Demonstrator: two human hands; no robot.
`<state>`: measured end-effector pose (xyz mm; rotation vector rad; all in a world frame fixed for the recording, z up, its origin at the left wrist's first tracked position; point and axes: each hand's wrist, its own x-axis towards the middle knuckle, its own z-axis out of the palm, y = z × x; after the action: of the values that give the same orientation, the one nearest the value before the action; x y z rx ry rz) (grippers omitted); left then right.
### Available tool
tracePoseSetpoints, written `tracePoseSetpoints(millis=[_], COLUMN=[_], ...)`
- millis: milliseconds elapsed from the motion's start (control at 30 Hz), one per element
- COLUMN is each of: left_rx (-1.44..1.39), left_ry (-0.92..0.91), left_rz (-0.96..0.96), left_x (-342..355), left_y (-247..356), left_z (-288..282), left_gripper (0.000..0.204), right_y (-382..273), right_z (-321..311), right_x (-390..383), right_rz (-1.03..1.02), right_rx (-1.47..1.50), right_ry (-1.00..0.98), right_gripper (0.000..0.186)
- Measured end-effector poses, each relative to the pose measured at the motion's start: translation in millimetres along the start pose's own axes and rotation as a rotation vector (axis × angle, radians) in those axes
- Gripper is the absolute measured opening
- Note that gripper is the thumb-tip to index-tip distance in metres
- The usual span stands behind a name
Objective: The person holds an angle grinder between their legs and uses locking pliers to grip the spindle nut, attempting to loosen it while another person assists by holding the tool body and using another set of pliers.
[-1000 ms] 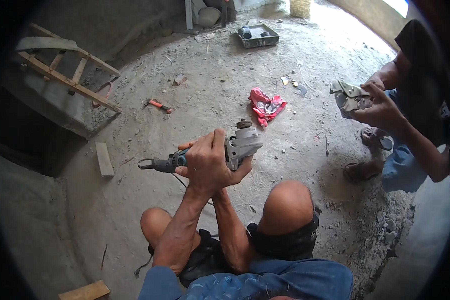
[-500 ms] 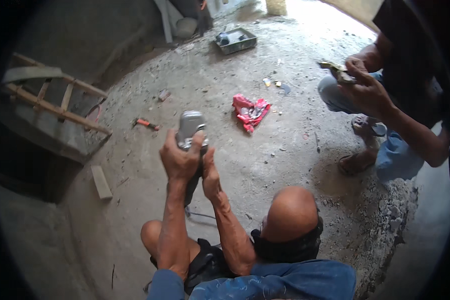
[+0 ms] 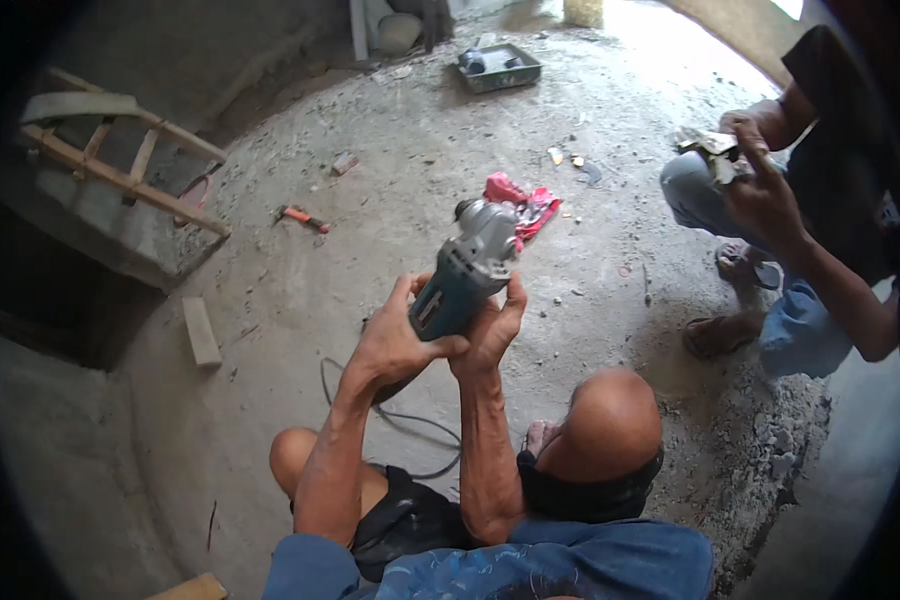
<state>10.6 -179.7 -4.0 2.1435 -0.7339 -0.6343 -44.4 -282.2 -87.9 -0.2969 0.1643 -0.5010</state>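
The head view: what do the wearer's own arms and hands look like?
They are human: the left hand and right hand are bare, with no gloves or wristwear showing. The forearms are uncovered too; a blue sleeve meets the left forearm.

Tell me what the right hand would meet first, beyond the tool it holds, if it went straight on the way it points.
Past the angle grinder, the right hand would probably meet the crumpled red plastic on the floor first; depth is unclear, so it might pass above it.
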Motion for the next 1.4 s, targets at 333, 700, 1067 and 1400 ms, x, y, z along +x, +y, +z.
tracePoseSetpoints(millis=[333,700,1067,1400], left_rx=[-0.003,0.111,-0.063,0.002], left_ry=[-0.025,-0.021,-0.036,0.001], left_rz=[0.079,0.109,0.08,0.045], left_x=[-7,-6,-14,-21], left_y=[5,-2,-11,-6], left_z=[-3,1,-5,-14], left_gripper=[0.069,0.05,0.051,0.053], right_y=[-17,-21,-15,-11], right_z=[11,-2,15,28], right_x=[-1,3,-5,-10], right_rz=[0.03,0.016,0.009,-0.018], right_rx=[0.189,0.265,0.046,0.112], right_ry=[-0.156,-0.177,-0.108,-0.092], right_gripper=[0.077,0.073,0.075,0.074])
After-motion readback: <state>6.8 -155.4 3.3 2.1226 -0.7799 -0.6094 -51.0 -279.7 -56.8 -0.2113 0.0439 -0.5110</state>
